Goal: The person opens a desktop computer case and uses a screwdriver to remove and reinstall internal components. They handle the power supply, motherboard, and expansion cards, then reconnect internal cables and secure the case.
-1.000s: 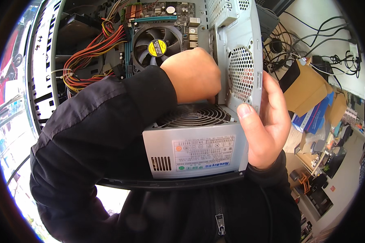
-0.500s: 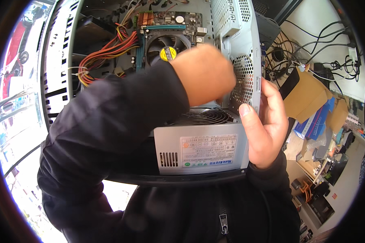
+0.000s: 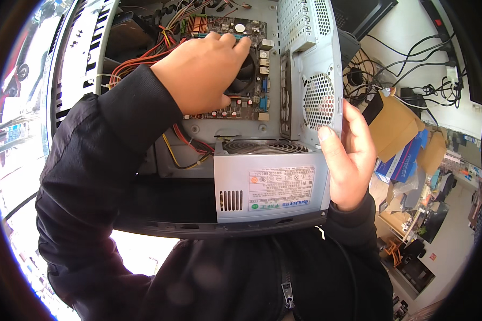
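Observation:
An opened computer case [image 3: 273, 125] lies in front of me with its inside showing. My left hand [image 3: 203, 72] spans the black cooling fan [image 3: 243, 80] on the motherboard [image 3: 254, 109], fingers at its far edge and thumb at its near edge. The palm side is hidden. On the right, my right hand [image 3: 351, 160] grips the edge of the perforated rear panel [image 3: 319, 101], thumb on the near side and fingers behind it. Between the hands, closest to me, sits a grey power supply [image 3: 233, 176] with a round wire grille [image 3: 265, 146] and a printed label.
Red, orange and yellow cables [image 3: 139, 64] run along the left of the case, near a dark drive [image 3: 128, 35]. Black cables [image 3: 412, 64] lie tangled at the right. Beyond my right hand stand an opened cardboard box [image 3: 399, 125] and a blue box [image 3: 399, 163].
My left hand has moved left, away from the rear panel and onto the cooling fan, and its fingers have spread. My right hand keeps its hold on the case edge.

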### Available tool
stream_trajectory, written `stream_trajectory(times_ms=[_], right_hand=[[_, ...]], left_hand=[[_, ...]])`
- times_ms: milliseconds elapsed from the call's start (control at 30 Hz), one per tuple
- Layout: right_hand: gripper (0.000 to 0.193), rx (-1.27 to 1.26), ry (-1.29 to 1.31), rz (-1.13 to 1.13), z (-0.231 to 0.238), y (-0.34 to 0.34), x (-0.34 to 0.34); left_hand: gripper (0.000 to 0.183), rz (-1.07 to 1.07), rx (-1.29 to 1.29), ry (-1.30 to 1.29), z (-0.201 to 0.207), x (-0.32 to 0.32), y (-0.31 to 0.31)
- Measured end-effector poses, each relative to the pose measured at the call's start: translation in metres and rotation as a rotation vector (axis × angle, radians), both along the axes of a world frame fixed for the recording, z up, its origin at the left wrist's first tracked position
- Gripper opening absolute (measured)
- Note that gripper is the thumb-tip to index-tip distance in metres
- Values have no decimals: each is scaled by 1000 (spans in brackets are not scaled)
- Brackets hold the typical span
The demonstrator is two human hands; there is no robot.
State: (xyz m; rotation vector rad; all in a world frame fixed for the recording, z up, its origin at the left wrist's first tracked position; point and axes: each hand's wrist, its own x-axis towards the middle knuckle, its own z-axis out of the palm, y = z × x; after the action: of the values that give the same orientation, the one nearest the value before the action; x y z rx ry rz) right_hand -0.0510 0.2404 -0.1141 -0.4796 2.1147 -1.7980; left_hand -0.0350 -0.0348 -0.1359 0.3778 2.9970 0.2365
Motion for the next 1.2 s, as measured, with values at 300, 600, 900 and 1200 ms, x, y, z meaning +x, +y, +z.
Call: stream_trajectory(times_ms=[300,600,900,1200], right_hand=[[51,-17,-60,-17,1,1,2],[51,-27,-73,-34,2,0,3],[52,-50,-110,-44,2,-1,4],[54,-65,-125,-56,1,-1,5]], left_hand=[[64,-124,49,152,8,-4,6],[67,-139,64,78,6,-1,9],[74,-149,50,60,7,-2,14],[71,-151,77,118,2,-7,16]])
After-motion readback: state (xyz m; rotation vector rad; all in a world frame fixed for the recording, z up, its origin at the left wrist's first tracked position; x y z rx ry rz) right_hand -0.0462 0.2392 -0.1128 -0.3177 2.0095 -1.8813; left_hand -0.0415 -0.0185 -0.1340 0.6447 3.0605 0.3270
